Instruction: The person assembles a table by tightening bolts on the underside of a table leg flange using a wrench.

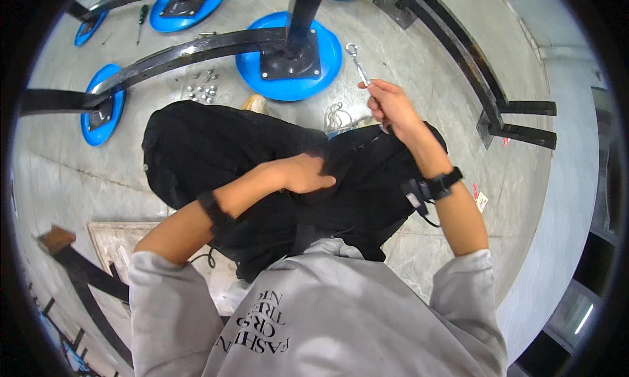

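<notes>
Presently, right hand [392, 108] raised beyond the lap, fingers closed round a silver wrench [359, 65], ring end pointing far, just right of a blue disc [247, 65]. Left hand [306, 174] nearer, over black trousers [216, 141], blurred; thumb spread from bent fingers, cannot tell what's under palm. Far left: loose silver fasteners [208, 89] on floor [157, 85], black frame [203, 48], screwdriver [143, 14].

Blue disc [288, 90]; black bar [196, 48]; silver wrench [358, 63]; black trousers [209, 141] — grey shirt [367, 311], black-lettered.
</notes>
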The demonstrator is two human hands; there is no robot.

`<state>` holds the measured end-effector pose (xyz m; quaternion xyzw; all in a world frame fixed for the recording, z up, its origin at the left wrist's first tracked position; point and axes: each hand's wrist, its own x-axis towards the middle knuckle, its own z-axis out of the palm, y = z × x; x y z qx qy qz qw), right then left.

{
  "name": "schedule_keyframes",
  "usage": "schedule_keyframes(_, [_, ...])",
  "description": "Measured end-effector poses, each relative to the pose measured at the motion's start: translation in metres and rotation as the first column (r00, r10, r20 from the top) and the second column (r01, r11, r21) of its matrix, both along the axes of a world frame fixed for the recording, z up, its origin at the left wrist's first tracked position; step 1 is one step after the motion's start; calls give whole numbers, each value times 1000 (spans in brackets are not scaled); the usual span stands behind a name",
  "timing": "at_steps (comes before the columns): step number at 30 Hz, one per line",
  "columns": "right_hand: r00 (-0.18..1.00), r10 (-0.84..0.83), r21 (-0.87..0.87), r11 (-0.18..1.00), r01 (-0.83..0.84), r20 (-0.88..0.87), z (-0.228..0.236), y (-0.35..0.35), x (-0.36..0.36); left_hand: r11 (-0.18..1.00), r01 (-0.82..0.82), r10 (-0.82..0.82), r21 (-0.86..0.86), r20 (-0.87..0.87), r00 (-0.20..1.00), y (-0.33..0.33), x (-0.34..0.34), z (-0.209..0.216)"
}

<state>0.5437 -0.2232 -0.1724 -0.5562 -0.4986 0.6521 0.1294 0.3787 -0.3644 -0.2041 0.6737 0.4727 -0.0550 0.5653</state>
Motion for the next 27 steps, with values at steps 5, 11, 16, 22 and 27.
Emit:
schedule_keyframes(5, [1000,9,-90,996,-9,-3,-111,17,-29,901,257,-248,350,-73,966,106,-76,-13])
schedule_keyframes(11, [992,31,-184,983,-8,122,-160,12,-46,702,-707,711,87,-143,689,163,-177,-36])
schedule_keyframes(16, [988,-152,-242,958,157,37,-156,7,-57,408,-907,745,107,534,399,209,-189,-23])
schedule_keyframes(22, [958,-285,-486,841,237,-26,-143,-7,-59,459,-733,479,-501,835,-271,207,-127,-34])
schedule_keyframes(27, [957,-264,-518,839,164,-124,-157,-8,-59,540,-841,295,18,932,209,189,-119,-19])
